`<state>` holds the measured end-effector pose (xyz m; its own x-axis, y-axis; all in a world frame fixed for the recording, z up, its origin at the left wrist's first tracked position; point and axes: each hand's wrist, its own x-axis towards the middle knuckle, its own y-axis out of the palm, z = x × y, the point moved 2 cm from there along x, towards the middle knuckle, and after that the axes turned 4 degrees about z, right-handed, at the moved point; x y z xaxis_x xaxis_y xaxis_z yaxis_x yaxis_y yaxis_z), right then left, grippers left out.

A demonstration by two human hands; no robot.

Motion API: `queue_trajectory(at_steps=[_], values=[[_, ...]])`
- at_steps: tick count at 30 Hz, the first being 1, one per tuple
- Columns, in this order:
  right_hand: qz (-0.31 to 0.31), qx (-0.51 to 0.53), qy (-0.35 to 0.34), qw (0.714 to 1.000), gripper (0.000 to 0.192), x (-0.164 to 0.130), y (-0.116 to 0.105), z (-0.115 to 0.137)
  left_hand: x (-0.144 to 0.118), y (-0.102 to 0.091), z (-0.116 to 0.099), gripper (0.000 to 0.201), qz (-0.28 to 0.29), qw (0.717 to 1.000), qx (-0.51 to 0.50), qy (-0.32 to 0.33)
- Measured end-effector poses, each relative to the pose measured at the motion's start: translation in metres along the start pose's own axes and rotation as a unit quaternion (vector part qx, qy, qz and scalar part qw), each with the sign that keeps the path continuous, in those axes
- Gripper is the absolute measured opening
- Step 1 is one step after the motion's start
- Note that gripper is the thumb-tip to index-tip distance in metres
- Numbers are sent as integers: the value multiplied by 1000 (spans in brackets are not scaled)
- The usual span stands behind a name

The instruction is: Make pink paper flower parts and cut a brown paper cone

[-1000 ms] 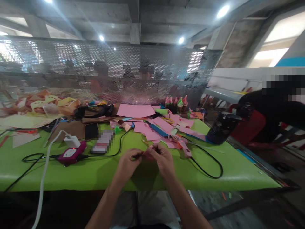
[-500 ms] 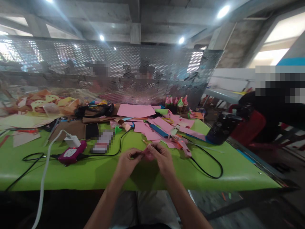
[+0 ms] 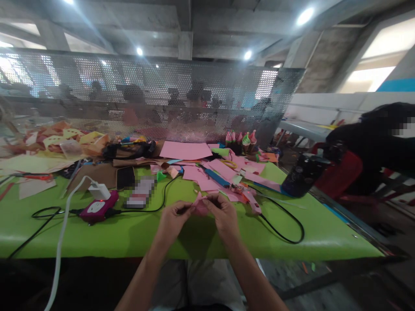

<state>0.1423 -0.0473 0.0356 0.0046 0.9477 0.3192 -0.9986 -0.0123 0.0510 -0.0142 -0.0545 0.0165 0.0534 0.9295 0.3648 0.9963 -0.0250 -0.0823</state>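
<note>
Between my two hands, above the green tabletop, is a small shaped pink piece, foam or paper; I cannot tell which. My left hand pinches its left side between thumb and fingers. On its right side, my right hand pinches the upper edge. A pointed tip of the piece stands up between the fingertips, and its rounded body hangs below. To the right of my right hand lies a pink glue gun with a black cable. Behind the hands are loose pink sheets and a blue-handled tool.
At left sit a magenta power strip with a white charger, and a phone. A dark bottle stands at the right edge. Ice-cream-shaped crafts stand at the back, before a perforated screen. A person sits at right.
The pink piece has turned a little in my fingers, so its pointed tip now shows between them. My right fingers have shifted slightly. Things on the table have stayed put.
</note>
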Motion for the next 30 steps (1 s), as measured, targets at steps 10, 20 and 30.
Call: queue_trajectory(at_steps=[10,20,30], values=[[9,14,-9,1000,21,0,0,1,0,0,0,18,26,1000,-1,7],[97,2,33,995,34,1,6,-8,-1,-6,0,29,-14,996,-60,-66],[64,25,38,997,25,0,5,-4,-1,1,3,23,46,998,-37,-38]])
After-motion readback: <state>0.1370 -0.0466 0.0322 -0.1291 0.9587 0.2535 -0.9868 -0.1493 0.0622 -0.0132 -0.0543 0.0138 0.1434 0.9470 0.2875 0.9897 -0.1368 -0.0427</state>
